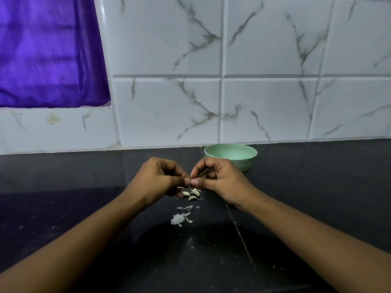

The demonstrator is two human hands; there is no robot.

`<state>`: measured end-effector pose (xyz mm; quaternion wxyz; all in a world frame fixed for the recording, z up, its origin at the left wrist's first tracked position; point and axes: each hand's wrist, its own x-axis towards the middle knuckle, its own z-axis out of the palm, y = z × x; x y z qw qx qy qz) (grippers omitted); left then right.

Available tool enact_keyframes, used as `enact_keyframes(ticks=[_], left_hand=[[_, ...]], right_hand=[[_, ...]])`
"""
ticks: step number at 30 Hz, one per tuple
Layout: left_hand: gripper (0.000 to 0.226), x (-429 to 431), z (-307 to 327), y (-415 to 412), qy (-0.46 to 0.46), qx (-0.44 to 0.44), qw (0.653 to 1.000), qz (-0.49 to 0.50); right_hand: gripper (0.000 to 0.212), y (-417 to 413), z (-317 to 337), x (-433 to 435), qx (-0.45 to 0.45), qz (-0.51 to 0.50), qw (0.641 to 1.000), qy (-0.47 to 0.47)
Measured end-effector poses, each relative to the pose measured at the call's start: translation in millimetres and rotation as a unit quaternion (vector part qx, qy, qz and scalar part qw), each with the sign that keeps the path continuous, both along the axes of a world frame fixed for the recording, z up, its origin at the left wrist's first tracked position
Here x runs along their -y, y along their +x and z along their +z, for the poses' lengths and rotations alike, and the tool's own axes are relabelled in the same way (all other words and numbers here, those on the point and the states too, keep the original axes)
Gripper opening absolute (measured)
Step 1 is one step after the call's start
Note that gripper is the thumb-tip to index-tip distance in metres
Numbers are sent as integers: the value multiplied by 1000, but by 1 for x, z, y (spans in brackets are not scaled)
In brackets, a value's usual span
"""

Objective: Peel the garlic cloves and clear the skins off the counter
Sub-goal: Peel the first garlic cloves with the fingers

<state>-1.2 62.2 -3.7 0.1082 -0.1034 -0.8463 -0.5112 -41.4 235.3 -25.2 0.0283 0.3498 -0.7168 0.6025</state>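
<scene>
Head view showed papery skins (179, 218) nearest on the dark counter (84, 187), then pale, curved, bare-looking cloves (193, 195) lying just below the fingers. Above them the left hand (156, 178) and right hand (220, 180) met thumb to thumb, both pinching one small clove (192, 177), mostly hidden, its axis unclear. A green bowl (243, 159) stood beyond the right hand.

Black counter (317, 197): cloves (192, 195), skins (178, 218), green bowl (243, 160).

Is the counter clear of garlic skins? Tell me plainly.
No: loose skins lie on the dark counter, just nearer the camera than the bare cloves.
</scene>
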Motion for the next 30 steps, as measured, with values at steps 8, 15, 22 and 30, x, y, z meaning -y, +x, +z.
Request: enact_keyframes(ticks=[8, 15, 22, 30], left_hand=[[20, -4, -3, -2, 63, 82, 995, -3], [19, -6, -8, -5, 68, 146, 987, 8], [28, 2, -8, -4, 94, 138, 983, -80], [12, 0, -8, -5, 199, 139, 966, -89]], right_hand=[[33, 0, 1, 0, -47, -3, 999, 25], [36, -2, 2, -3, -28, 11, 1000, -8], [37, -2, 5, -5, -54, -6, 998, -14], [41, 6, 8, -5, -142, -39, 988, 41]])
